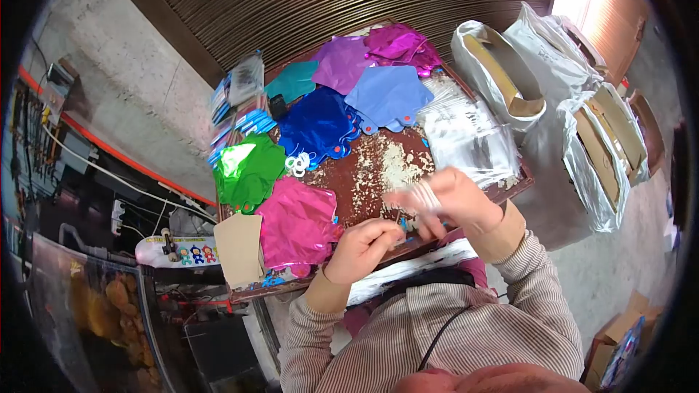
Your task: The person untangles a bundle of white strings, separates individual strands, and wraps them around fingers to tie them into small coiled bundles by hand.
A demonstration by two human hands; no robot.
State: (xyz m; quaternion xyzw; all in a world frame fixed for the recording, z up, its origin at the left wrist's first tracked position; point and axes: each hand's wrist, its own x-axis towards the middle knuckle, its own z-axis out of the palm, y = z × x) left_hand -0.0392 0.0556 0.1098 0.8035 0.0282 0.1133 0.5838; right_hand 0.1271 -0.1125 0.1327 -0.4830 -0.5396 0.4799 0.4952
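Striped shirt (451,327) fills our near view. White strand (425,202) loops our right hand (460,202), fingers blurred, loosely spread above the desk (364,178); left hand (361,249) pinches narrow, contents unclear. We judge loops could slip off if fingers fold.

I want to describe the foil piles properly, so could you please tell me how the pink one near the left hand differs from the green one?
Colour: the pink pile is vivid pink, the green pile bright green.
Size: the pink pile covers more of the picture than the green pile.
Place: the pink pile lies nearer the left hand than the green pile.
Both look shiny and lie on the table.
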